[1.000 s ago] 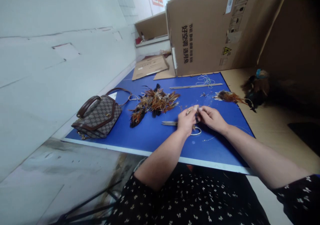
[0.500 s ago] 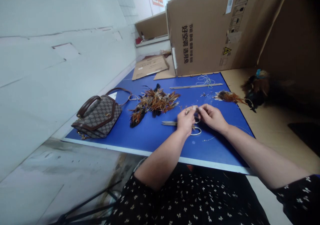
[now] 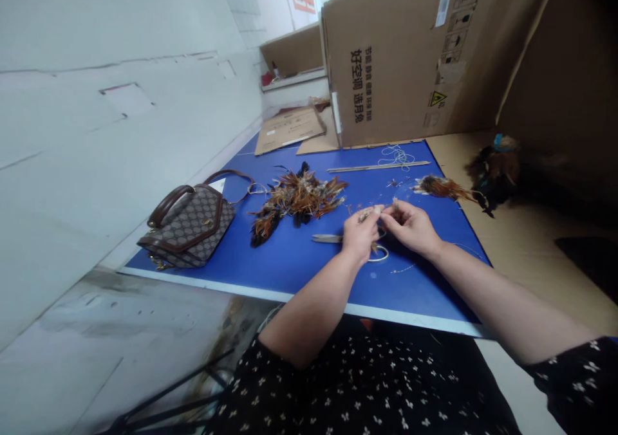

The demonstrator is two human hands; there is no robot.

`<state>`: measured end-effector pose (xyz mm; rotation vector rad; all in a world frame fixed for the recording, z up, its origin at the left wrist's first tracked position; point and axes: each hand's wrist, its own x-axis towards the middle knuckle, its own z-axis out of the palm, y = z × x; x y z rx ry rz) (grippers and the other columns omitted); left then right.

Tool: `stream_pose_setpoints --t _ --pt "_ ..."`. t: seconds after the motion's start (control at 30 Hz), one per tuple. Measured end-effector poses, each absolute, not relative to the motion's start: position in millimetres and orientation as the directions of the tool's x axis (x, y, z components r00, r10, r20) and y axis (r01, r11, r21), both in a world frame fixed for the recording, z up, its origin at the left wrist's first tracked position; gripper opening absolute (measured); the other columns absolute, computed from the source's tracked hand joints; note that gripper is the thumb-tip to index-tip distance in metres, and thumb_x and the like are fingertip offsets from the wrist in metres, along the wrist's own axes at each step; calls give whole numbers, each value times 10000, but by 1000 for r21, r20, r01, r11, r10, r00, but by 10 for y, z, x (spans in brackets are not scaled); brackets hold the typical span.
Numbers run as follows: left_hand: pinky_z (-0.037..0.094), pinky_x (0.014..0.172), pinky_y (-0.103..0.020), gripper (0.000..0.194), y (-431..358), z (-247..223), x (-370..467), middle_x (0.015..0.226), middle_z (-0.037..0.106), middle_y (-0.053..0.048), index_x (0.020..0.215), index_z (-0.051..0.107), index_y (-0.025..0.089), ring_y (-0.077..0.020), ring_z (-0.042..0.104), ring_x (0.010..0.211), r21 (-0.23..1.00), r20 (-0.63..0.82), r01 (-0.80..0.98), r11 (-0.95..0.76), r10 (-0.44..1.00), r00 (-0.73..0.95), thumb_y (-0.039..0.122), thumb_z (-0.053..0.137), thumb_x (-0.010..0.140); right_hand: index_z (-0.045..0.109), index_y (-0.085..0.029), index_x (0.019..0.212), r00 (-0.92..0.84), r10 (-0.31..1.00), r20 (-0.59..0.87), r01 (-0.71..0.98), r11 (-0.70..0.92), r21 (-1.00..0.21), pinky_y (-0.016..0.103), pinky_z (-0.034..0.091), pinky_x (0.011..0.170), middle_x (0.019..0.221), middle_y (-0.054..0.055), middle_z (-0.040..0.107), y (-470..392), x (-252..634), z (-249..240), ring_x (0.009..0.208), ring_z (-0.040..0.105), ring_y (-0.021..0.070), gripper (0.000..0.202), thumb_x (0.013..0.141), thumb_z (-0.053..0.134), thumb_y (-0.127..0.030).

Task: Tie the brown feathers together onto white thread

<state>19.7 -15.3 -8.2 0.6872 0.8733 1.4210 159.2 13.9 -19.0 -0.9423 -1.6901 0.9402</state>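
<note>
My left hand (image 3: 360, 235) is closed in a pinch, with brownish feathers (image 3: 374, 246) poking out below its fingers. Close against it, the fingertips of my right hand (image 3: 412, 227) are pressed together; what they pinch is too small to name. Beneath my hands lie scissors (image 3: 328, 238), blades pointing left, their handles partly covered by my left hand. A heap of brown and black feathers (image 3: 299, 197) spreads on the blue table to the left. Another bunch of feathers (image 3: 440, 186) rests to the right.
A patterned handbag (image 3: 193, 226) stands at the table's left edge. Behind my hands lie a thin stick (image 3: 357, 167) and tangled string (image 3: 396, 155). A large cardboard box (image 3: 396, 68) rises at the back. Darker feathers (image 3: 497, 171) sit on the cardboard at right.
My right fingertips have shifted slightly, the index finger lifting a little from the left hand's fingers. My left hand has barely moved, and everything else lies as before.
</note>
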Motion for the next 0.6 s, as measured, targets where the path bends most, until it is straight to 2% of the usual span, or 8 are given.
stream_pose_setpoints --t 0.13,0.3,0.4,0.5,0.6 --pt "178 432 -153 538 -145 -99 201 534 323 110 988 742 113 -5 240 451 830 -105 -556 51 992 -65 500 925 661 589 -215 858 -258 897 358 142 402 -905 315 484 628 782 40 656 118 1587 -154 666 583 179 410 908 682 -611" --pt "176 429 -163 529 -133 -116 199 538 322 112 978 731 113 -6 233 444 837 -88 -547 31 993 -78 514 908 682 535 -223 779 -351 850 392 271 493 -827 303 431 631 684 2 526 87 1595 -90 640 483 160 491 1018 466 -646" --pt "177 428 -170 531 -129 -122 202 537 317 114 963 720 113 -9 235 443 845 -76 -534 22 994 -78 521 907 681 557 -218 805 -393 832 392 296 518 -802 310 436 653 702 10 529 84 1602 -75 660 490 168 507 1037 404 -642" --pt "175 432 -169 519 -133 -126 204 538 315 113 950 720 116 -10 230 447 852 -81 -522 35 995 -65 521 905 684 619 -203 865 -445 825 348 272 495 -825 305 441 651 719 19 562 99 1616 -84 677 500 172 520 1018 430 -663" --pt "167 439 -167 536 -148 -115 191 562 337 101 996 747 109 -5 233 455 862 -84 -502 66 996 -15 520 904 688 620 -189 828 -531 816 231 175 372 -912 280 406 581 686 9 550 126 1652 -105 624 459 147 562 971 486 -715"
